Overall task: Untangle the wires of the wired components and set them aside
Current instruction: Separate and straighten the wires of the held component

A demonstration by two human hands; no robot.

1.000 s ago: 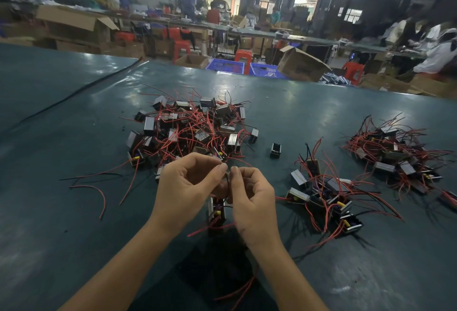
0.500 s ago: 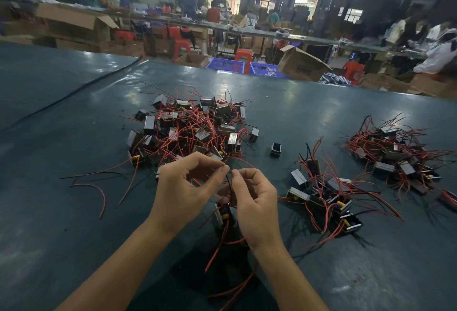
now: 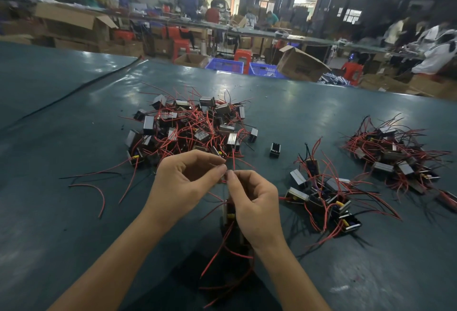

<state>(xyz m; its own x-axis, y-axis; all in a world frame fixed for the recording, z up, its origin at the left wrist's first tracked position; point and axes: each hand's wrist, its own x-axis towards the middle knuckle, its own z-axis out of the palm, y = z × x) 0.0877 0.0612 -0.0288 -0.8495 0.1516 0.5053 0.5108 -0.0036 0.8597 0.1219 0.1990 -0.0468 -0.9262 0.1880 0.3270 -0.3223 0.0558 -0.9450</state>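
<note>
My left hand (image 3: 184, 183) and my right hand (image 3: 254, 203) meet above the table, thumbs and forefingers pinched on thin red wires. A small black component (image 3: 229, 213) with a yellow part hangs from those wires between and below the hands, partly hidden by the right hand. Its red wires (image 3: 217, 256) trail down toward me. Behind the hands lies a big tangled pile (image 3: 190, 127) of boxy components with red and black wires. Two smaller groups sit to the right, a near group (image 3: 324, 194) and a far group (image 3: 393, 155).
A single black component (image 3: 275, 149) stands alone between the piles. Loose red and black wires (image 3: 96, 187) lie at the left on the dark green table (image 3: 61, 211). Cardboard boxes, blue crates and other workers are beyond the far edge.
The held component has dropped lower between the hands, and its wires now hang further down. The fingertips stay pinched together at the same spot.
</note>
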